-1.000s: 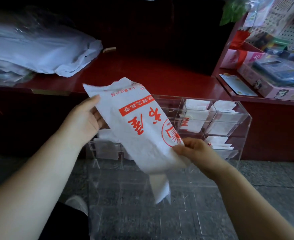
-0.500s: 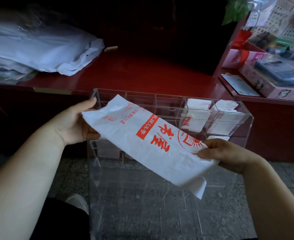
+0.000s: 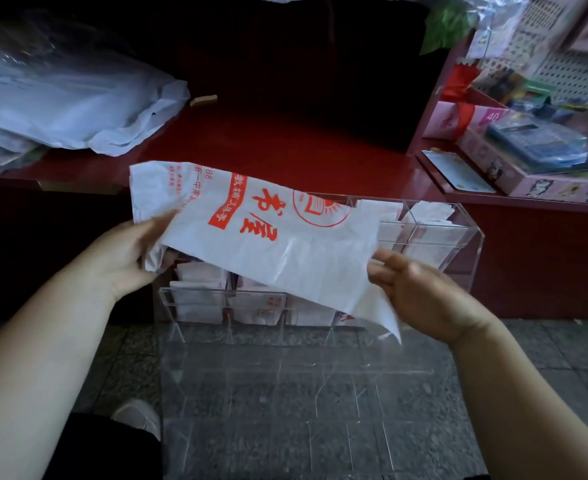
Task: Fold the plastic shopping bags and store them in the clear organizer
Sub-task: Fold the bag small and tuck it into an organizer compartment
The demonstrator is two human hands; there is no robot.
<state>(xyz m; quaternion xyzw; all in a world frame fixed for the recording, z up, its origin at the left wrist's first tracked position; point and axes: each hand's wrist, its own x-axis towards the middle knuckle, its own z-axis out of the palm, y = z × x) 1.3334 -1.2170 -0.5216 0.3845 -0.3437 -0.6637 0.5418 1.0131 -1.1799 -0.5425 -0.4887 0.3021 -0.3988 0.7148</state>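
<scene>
Bag (image 3: 268, 244) slack over organizer (image 3: 465, 237); my left hand (image 3: 122, 258) grips one end, right hand (image 3: 420, 296) at other edge, hold unclear. I fear slip, fold collapsing.

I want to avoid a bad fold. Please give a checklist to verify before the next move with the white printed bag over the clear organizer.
1. Left hand grips the white plastic bag with red print at one end: ok.
2. Right hand holds the other end: cannot tell; fingers reach the edge, pinch hidden.
3. Bag flat, no loose flap: not ok; a flap hangs at the right.
4. Bag short enough for one cell: not ok; it is a long strip.
5. Clear acrylic organizer has free cells: ok; near cells look empty.
</scene>
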